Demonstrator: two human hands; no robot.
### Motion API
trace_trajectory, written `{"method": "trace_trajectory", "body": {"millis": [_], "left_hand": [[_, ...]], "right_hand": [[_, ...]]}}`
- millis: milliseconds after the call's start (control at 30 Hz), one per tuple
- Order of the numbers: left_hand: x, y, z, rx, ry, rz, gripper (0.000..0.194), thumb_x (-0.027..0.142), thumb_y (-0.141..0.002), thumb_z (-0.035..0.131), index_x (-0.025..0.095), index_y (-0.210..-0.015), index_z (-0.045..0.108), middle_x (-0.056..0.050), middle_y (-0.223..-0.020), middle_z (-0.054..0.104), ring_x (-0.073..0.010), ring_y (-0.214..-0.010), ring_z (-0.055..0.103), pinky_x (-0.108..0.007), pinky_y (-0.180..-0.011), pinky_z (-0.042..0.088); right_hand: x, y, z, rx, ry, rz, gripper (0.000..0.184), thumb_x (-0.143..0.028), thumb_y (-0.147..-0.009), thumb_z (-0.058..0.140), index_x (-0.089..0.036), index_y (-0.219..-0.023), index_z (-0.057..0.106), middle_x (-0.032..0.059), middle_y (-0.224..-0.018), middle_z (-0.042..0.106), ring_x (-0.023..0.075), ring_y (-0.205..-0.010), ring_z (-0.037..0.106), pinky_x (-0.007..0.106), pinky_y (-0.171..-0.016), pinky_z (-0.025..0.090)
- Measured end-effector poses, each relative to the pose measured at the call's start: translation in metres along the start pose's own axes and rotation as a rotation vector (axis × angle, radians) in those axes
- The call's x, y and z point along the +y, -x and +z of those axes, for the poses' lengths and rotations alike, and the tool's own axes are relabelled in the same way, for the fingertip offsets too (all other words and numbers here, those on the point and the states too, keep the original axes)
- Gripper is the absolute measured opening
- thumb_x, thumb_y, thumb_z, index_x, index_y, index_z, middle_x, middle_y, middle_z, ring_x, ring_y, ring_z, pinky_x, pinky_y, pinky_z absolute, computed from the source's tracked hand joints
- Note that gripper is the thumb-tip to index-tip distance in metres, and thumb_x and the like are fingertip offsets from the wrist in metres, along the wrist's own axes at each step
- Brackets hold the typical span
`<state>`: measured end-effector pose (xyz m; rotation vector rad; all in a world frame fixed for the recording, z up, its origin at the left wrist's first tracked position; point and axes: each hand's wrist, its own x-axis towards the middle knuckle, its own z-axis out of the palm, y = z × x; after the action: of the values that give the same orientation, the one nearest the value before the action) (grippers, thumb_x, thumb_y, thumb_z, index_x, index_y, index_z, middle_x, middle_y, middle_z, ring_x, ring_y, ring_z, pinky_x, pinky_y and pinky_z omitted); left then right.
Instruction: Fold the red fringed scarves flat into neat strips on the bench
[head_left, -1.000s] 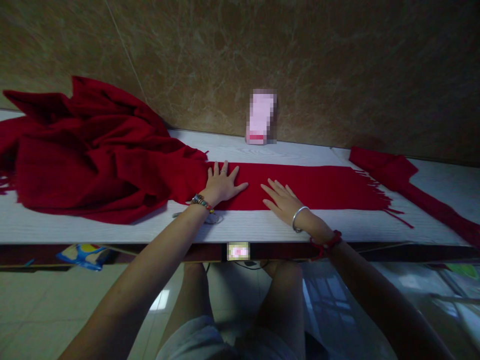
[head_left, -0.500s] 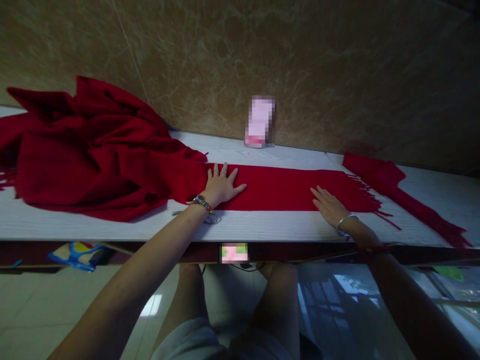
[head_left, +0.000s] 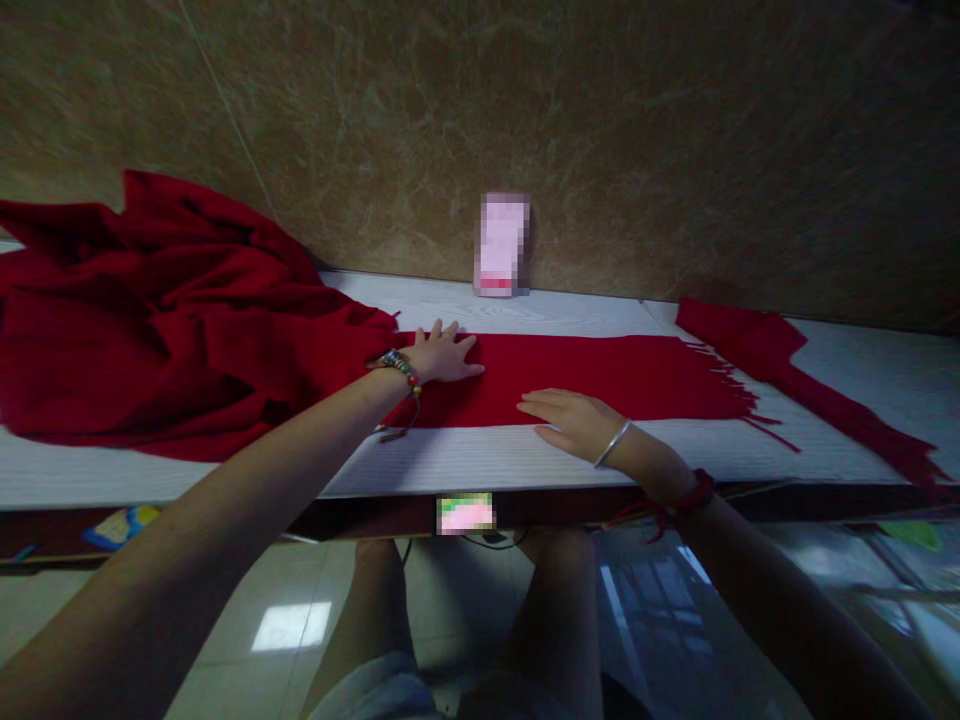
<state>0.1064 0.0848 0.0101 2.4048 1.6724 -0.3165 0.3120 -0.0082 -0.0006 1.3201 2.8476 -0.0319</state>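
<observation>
A red fringed scarf (head_left: 600,375) lies stretched along the white tabletop, its strip smooth and flat with the fringe at the right end. My left hand (head_left: 442,355) rests on the strip near its left part, fingers spread. Further right, my right hand (head_left: 574,418) lies on the near edge of the strip with its fingers extended. Left of my left hand the red cloth is bunched in a large loose heap (head_left: 150,330). Neither hand grips anything.
Another folded red fringed cloth (head_left: 780,365) lies at the right of the white table (head_left: 465,465). A blurred pink box-like item (head_left: 502,245) leans against the brown marbled wall (head_left: 637,150). Below the table edge is a blue and yellow packet (head_left: 120,525).
My right hand has moved left along the strip, closer to my left hand. The left hand stays near the same place, its wrist lower over the cloth. The view has shifted slightly.
</observation>
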Motion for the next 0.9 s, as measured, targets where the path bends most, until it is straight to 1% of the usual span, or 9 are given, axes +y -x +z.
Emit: {"method": "trace_trajectory", "body": {"millis": [100,167,233,300,400,533,700,800,900], "left_hand": [[0.006,-0.014,-0.009,0.020,-0.016,0.102,0.057,0.048,-0.089,0.039,0.023,-0.140,0.034,-0.013,-0.148,0.031,-0.0350,-0.134,0.027,-0.056,-0.103,0.025],[0.010,-0.022,-0.013,0.054,-0.024,0.142,0.051,0.043,-0.089,0.040,0.022,-0.136,0.040,-0.014,-0.140,0.042,-0.0321,-0.126,0.039,-0.052,-0.100,0.033],[0.014,-0.029,-0.016,0.096,-0.038,0.141,0.049,0.040,-0.088,0.042,0.020,-0.133,0.044,-0.016,-0.134,0.046,-0.0305,-0.121,0.045,-0.046,-0.096,0.038],[0.016,-0.036,-0.018,0.132,-0.033,0.124,0.049,0.036,-0.087,0.046,0.019,-0.132,0.046,-0.016,-0.132,0.048,-0.0298,-0.119,0.048,-0.042,-0.094,0.040],[0.014,-0.046,-0.020,0.155,0.037,0.114,0.049,0.030,-0.083,0.051,0.019,-0.131,0.048,-0.013,-0.128,0.053,-0.0274,-0.116,0.050,-0.035,-0.091,0.041],[0.007,-0.055,-0.021,0.152,0.092,0.116,0.042,0.023,-0.081,0.052,0.017,-0.122,0.057,-0.008,-0.114,0.064,-0.0203,-0.104,0.057,-0.024,-0.085,0.042],[0.004,-0.058,-0.024,0.131,0.151,0.113,0.031,0.024,-0.077,0.055,0.014,-0.104,0.068,-0.006,-0.098,0.070,-0.0169,-0.085,0.062,-0.021,-0.072,0.043],[0.006,-0.063,-0.024,0.134,0.192,0.118,0.033,0.024,-0.075,0.056,0.015,-0.104,0.068,-0.005,-0.095,0.071,-0.0156,-0.081,0.062,-0.020,-0.069,0.043],[0.007,-0.070,-0.022,0.128,0.217,0.119,0.035,0.023,-0.073,0.056,0.016,-0.105,0.068,-0.005,-0.096,0.071,-0.0154,-0.081,0.062,-0.020,-0.070,0.042]], "right_hand": [[-0.007,-0.008,-0.005,-0.043,0.091,-0.022,0.037,-0.010,-0.084,0.048,-0.016,-0.118,0.061,0.0105,-0.120,0.063,0.0185,-0.111,0.057,0.033,-0.094,0.048],[-0.009,-0.011,-0.008,-0.064,0.144,-0.028,0.039,-0.007,-0.084,0.047,-0.017,-0.120,0.060,0.0104,-0.118,0.064,0.0184,-0.107,0.059,0.032,-0.087,0.051],[-0.009,-0.013,-0.008,-0.074,0.179,-0.024,0.041,-0.004,-0.085,0.044,-0.016,-0.121,0.058,0.0109,-0.116,0.064,0.0186,-0.103,0.059,0.031,-0.082,0.052],[-0.008,-0.014,-0.005,-0.053,0.198,-0.025,0.042,-0.003,-0.085,0.042,-0.017,-0.122,0.058,0.0109,-0.114,0.065,0.0181,-0.100,0.059,0.029,-0.079,0.051],[-0.003,-0.013,0.004,0.035,0.205,-0.050,0.041,-0.002,-0.086,0.042,-0.017,-0.120,0.059,0.0099,-0.108,0.067,0.0177,-0.097,0.059,0.029,-0.076,0.050],[0.002,-0.010,0.017,0.222,0.216,-0.085,0.033,-0.005,-0.086,0.044,-0.014,-0.113,0.063,0.0098,-0.100,0.069,0.0180,-0.089,0.060,0.030,-0.073,0.049],[0.002,-0.003,0.023,0.448,0.234,-0.107,0.027,-0.007,-0.088,0.043,-0.012,-0.099,0.067,0.0090,-0.093,0.069,0.0168,-0.080,0.058,0.029,-0.070,0.045],[-0.001,-0.001,0.023,0.494,0.233,-0.094,0.024,-0.007,-0.088,0.044,-0.011,-0.095,0.067,0.0090,-0.089,0.069,0.0167,-0.078,0.056,0.029,-0.068,0.043],[-0.007,-0.002,0.020,0.473,0.278,-0.087,0.020,-0.010,-0.087,0.048,-0.013,-0.091,0.067,0.0073,-0.084,0.067,0.0168,-0.074,0.054,0.029,-0.065,0.040]]}}
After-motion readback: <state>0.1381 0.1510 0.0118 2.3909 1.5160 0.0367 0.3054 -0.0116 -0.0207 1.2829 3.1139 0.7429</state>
